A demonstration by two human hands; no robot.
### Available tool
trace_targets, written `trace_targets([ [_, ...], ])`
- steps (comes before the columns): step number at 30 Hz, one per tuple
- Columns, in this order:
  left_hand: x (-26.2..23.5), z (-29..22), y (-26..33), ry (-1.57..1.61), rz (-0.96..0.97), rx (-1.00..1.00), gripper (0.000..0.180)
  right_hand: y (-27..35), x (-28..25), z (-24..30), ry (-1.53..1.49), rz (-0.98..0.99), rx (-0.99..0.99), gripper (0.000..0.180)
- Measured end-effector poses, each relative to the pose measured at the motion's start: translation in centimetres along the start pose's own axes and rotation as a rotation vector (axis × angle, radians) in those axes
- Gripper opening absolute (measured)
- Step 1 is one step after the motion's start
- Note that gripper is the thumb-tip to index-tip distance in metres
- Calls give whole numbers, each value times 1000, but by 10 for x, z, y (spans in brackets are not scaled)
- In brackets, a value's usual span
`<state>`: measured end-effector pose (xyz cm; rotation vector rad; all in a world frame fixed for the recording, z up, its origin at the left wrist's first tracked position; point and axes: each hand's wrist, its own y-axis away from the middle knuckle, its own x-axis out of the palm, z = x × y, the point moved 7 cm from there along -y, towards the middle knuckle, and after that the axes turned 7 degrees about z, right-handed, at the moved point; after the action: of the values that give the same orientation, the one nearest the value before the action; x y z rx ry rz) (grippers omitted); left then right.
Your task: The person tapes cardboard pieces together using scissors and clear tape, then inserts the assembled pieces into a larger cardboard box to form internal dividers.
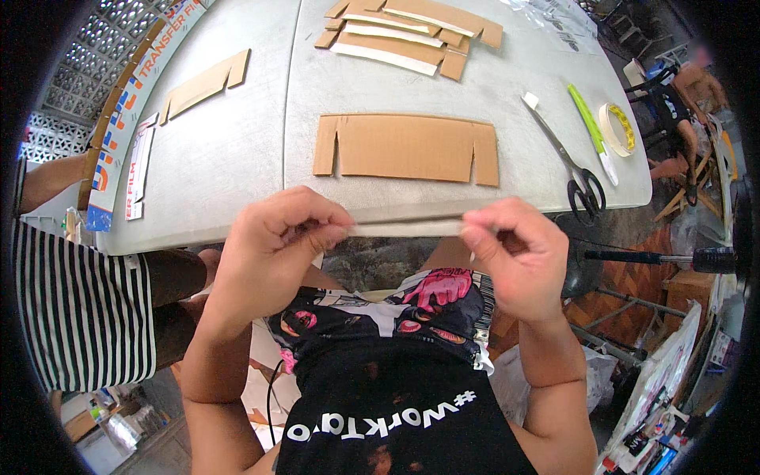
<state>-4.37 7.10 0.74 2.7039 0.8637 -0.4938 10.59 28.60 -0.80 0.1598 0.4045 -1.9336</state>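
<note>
Thumb and fingers of my left hand [286, 237] pinch one end of a narrow, pale strip [408, 222], which looks like tape. My right hand [518, 241] pinches its other end, so the strip is held taut over the near table edge; motion blurs it. Just beyond lies a flat brown cardboard piece [405, 148] with a slit near each end, touched by neither hand. Black-handled scissors [566, 154], a green utility knife [592, 133] and a roll of tape [616, 129] rest to the right.
Several slotted cardboard pieces [396, 49], some with white strips, are piled at the far side of the white table [237, 142]. Another cardboard piece [206, 85] lies left, near a printed box [127, 119]. Someone in a striped garment [83, 309] stands at left; another person [685, 103] is at far right.
</note>
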Motion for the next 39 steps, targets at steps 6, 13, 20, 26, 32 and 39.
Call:
trace_targets([
  [6, -12, 12, -26, 68, -202, -128, 8, -18, -8, -25, -73, -76, 252, 10],
  [13, -33, 6, -61, -38, -179, -27, 16, -56, -21, -8, 112, -51, 203, 13],
  [20, -39, 8, -65, -294, -89, 9, 22, -63, -23, -11, 317, 103, 302, 17],
  [26, -28, 12, -60, -462, -83, -51, 18, -65, -15, -10, 388, 197, 275, 15],
  [32, -23, 7, -67, -569, -67, -80, 13, -72, -16, -14, 423, 239, 289, 15],
  [39, -24, 7, -76, -592, 6, -99, 13, -74, -13, -15, 468, 284, 267, 14],
])
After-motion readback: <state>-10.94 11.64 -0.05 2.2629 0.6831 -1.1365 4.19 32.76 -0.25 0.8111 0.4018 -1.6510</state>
